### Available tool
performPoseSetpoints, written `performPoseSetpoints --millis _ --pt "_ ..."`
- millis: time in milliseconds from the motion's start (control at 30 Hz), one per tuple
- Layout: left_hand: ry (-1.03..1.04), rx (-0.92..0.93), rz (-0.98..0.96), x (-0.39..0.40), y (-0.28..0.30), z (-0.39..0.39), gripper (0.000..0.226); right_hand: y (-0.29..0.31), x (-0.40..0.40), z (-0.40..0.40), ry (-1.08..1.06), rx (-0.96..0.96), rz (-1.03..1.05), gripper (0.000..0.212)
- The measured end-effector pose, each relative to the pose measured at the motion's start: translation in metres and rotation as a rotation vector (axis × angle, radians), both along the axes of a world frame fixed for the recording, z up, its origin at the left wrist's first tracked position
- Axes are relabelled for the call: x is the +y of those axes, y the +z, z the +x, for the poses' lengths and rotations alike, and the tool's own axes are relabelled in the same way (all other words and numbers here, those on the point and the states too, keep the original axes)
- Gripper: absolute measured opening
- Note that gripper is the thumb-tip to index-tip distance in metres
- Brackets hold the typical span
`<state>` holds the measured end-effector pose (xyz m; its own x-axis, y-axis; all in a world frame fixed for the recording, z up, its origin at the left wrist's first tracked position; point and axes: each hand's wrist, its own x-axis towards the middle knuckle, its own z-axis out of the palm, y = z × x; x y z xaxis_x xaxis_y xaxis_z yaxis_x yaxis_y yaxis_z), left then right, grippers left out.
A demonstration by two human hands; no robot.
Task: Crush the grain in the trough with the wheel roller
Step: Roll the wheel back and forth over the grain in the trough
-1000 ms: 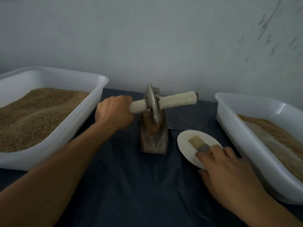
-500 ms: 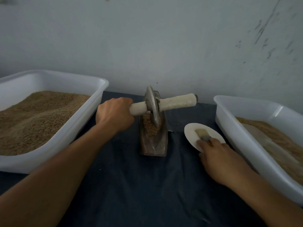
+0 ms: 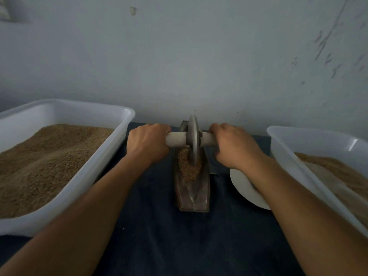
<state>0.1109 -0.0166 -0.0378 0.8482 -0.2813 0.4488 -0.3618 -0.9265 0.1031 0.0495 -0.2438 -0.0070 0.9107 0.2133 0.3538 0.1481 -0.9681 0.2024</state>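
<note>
While both hands, left hand (image 3: 148, 143), right hand (image 3: 236, 146), grip the wheel roller (image 3: 193, 140) handles, wheel in grain (image 3: 188, 166), trough (image 3: 192, 188)

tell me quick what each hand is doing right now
Left hand: closed around the left handle of the wheel roller.
Right hand: closed around the roller's right handle.

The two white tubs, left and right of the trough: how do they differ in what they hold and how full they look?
The left tub holds coarse, darker brown grain heaped high toward its far left side. The right tub holds paler material that looks finer and smoother, lying lower against its walls. The left tub shows nearly whole; the right tub is cut off by the picture's edge. Both are white plastic, rectangular, and stand on the dark cloth.
</note>
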Motion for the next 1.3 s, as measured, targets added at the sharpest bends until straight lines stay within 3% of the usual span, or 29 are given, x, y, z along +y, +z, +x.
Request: performPoseSetpoints --millis 100,367,600,700,833,1033,1200,1300 --pt "-0.014 -0.014 0.025 -0.004 -0.005 0.009 0.020 -0.007 0.004 0.021 0.009 0.024 0.083 0.026" --pt "-0.010 0.002 0.138 -0.004 -0.015 0.016 0.023 -0.032 -0.004 0.037 -0.013 0.152 0.082 0.028" --pt "-0.011 0.124 0.186 0.004 -0.014 -0.002 0.023 -0.046 0.009 0.005 0.000 -0.116 0.003 0.015" --pt "-0.019 0.172 0.208 0.008 -0.009 -0.014 0.022 -0.048 0.012 -0.014 0.024 -0.159 -0.006 0.009" --pt "-0.030 0.175 0.240 0.010 -0.004 -0.033 0.022 -0.049 0.010 -0.037 0.061 -0.161 0.031 0.018" --pt "-0.012 0.029 0.252 0.011 -0.006 -0.050 0.025 -0.051 0.006 -0.044 0.083 -0.167 0.090 0.023" --pt "0.028 -0.137 0.258 0.000 -0.014 -0.041 0.033 -0.055 -0.002 -0.011 -0.006 -0.072 0.163 0.030" --pt "0.022 -0.146 0.272 -0.008 -0.011 -0.024 0.035 -0.056 -0.009 0.011 -0.020 -0.009 0.197 0.035"
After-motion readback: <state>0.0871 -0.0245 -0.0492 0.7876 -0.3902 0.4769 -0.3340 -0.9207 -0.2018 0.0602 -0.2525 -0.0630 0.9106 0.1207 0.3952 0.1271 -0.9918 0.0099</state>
